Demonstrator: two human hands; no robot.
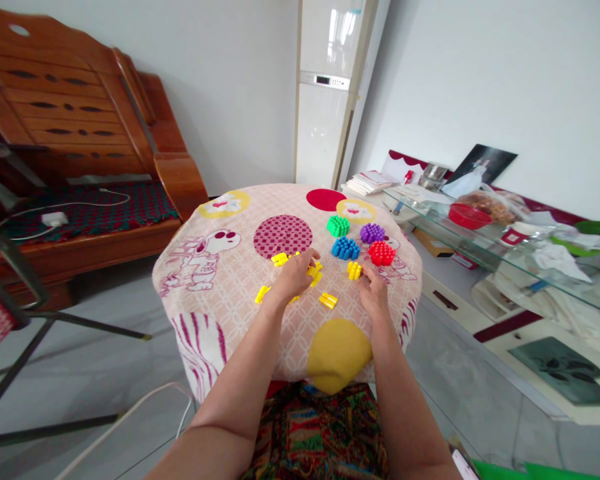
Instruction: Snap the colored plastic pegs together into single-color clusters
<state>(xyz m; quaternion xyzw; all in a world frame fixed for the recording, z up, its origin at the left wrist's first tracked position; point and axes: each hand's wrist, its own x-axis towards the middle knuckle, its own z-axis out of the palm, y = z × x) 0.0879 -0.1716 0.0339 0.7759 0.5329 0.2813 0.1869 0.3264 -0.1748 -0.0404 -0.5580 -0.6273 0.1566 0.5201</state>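
My left hand (297,275) reaches over loose yellow toy pieces (314,272) on the round table, fingers apart and bent downward, covering some of them. No piece is plainly gripped in it. A small cluster of yellow pieces (354,270) is held at the fingertips of my right hand (374,290), thumb and fingers closed at its right side. Between the hands lies a separate yellow piece (329,301); another yellow piece (263,294) is left of my left wrist. Behind the yellow cluster stand knobbly groups in blue (345,249), red (382,253), green (338,226) and purple (373,233).
A patterned cloth (240,267) covers the round table. To the right stands a glass-topped cabinet (480,240) with a red bowl (470,215) and papers (370,182). A wooden bench (80,127) is at left, with a folding chair's metal legs (80,323) nearer.
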